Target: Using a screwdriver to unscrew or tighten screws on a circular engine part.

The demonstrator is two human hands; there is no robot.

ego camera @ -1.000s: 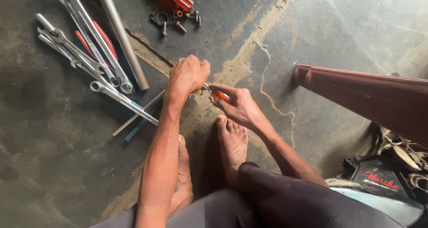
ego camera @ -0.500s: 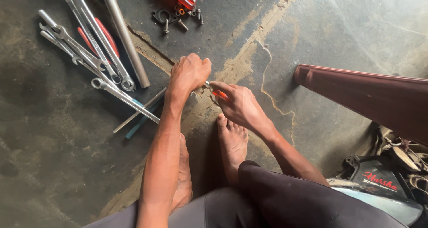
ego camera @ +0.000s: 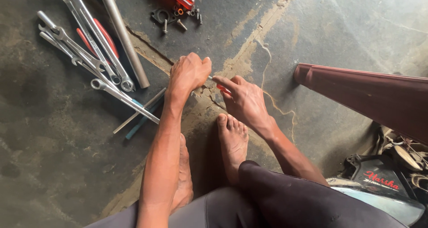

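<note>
Head view: left hand (ego camera: 189, 72) fisted, right hand (ego camera: 243, 99) pinched, both closed on a small orange-tipped tool (ego camera: 221, 88) spanning the gap between them, just above the bare toes (ego camera: 232, 123). Likely to slip, being gripped only at its thin ends, and could jab a finger or drop onto the foot. Slender, metal shaft, mostly hidden by fingers. Spanners (ego camera: 84, 54) and pipe (ego camera: 122, 34) at ten o'clock, loose bolts (ego camera: 176, 18) at twelve, maroon panel (ego camera: 370, 94) at three.
</note>
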